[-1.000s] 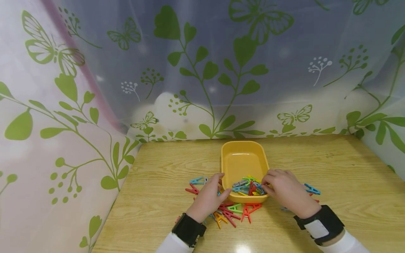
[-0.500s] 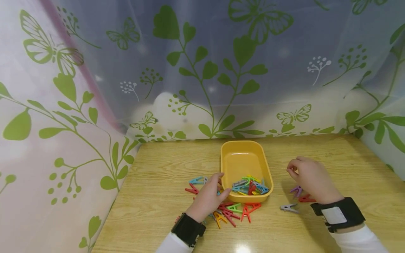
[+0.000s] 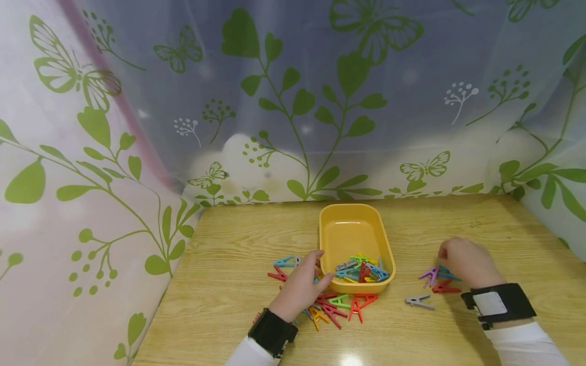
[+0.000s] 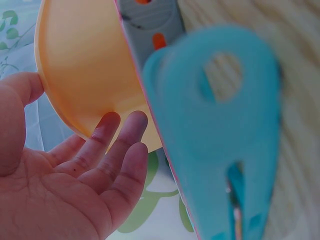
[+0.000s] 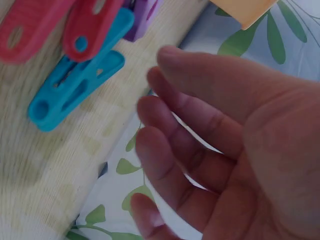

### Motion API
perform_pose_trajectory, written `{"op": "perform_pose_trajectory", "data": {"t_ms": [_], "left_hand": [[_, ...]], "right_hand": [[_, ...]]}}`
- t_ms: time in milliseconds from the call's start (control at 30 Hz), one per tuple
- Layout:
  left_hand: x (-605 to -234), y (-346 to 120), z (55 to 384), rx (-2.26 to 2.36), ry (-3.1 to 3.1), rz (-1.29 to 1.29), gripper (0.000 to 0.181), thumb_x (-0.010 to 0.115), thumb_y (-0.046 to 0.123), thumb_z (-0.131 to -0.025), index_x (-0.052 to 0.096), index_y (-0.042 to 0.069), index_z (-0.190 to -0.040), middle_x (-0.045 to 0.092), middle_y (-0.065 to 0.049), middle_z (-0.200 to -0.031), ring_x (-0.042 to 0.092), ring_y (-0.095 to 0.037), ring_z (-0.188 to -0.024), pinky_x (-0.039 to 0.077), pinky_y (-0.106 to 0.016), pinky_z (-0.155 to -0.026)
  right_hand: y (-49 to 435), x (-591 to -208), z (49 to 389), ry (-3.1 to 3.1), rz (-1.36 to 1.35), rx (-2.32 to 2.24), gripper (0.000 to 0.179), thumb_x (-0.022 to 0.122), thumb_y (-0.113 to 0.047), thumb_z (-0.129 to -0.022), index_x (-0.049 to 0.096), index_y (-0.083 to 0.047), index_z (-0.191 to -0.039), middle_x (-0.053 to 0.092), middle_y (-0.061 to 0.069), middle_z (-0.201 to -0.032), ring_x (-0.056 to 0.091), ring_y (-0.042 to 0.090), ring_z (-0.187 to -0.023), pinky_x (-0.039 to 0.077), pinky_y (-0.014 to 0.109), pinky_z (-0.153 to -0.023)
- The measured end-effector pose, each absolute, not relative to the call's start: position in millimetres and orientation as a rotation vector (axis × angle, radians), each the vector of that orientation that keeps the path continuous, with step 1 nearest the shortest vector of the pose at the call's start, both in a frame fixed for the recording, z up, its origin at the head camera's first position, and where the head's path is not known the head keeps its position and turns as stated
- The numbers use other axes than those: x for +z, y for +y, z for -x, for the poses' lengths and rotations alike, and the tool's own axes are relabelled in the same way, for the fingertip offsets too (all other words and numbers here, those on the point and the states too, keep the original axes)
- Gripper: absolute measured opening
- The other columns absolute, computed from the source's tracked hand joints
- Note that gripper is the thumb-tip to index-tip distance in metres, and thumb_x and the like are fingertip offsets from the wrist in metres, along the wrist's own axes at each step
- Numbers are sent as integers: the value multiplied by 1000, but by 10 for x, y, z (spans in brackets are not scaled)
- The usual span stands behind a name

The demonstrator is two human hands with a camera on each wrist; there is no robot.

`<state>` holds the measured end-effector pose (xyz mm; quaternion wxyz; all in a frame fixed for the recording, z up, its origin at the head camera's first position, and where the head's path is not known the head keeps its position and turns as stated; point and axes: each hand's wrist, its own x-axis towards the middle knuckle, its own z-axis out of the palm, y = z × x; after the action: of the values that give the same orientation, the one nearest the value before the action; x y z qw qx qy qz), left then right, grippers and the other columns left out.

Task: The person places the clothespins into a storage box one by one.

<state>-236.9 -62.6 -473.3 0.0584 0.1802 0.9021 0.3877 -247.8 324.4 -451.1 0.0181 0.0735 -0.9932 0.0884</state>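
Note:
A yellow tray (image 3: 354,236) stands on the table with several coloured clothespins (image 3: 364,273) heaped at its near end. My left hand (image 3: 297,287) is at the tray's left side, fingers extended and fingertips against its wall. Under and around that hand lies a pile of loose clothespins (image 3: 317,317); a turquoise clothespin (image 4: 225,115) looms large in the left wrist view. Right of the tray, my right hand (image 3: 469,262) hovers with loosely bent fingers and nothing between them. Close by it are blue (image 5: 75,85), purple (image 3: 429,275) and red (image 3: 445,287) clothespins.
A grey clothespin (image 3: 418,302) lies alone right of the tray's near corner. Behind the wooden table (image 3: 247,223) hangs a curtain (image 3: 293,152) printed with leaves and butterflies, which also covers both sides.
My right hand has drawn away from the tray's right rim and moved right, to the small group of clothespins there. The left hand and the tray have stayed put.

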Motion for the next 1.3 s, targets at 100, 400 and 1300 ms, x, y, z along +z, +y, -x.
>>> {"op": "perform_pose_trajectory", "data": {"t_ms": [100, 400, 1300], "left_hand": [[-4733, -626, 2371, 1179, 2729, -541, 62, 63, 38, -104, 40, 10, -155, 62, -10, -125, 62, -21, -105, 49, -27, -73], [-4735, -628, 2370, 1177, 2730, -542, 62, 64, 36, -104, 41, 9, -155, 61, -9, -125, 62, -20, -104, 49, -27, -74], [-4768, -635, 2388, 1176, 2725, -546, 63, 62, 39, -104, 40, 11, -156, 61, -8, -126, 62, -20, -107, 51, -31, -79]], "right_hand": [[3277, -4510, 2478, -3140, -197, 317, 12, 77, -12, -89, 73, -5, -81, 71, 8, -80, 63, 20, -70, 53, 45, -63], [3321, -4587, 2502, -3186, -188, 299, 11, 73, -12, -91, 73, -4, -83, 71, 8, -82, 60, 18, -71, 54, 46, -66], [2614, -4338, 2385, -2438, -503, 202, 16, 88, -6, -77, 73, -3, -84, 62, 4, -72, 53, 13, -55, 46, 33, -50]]}}
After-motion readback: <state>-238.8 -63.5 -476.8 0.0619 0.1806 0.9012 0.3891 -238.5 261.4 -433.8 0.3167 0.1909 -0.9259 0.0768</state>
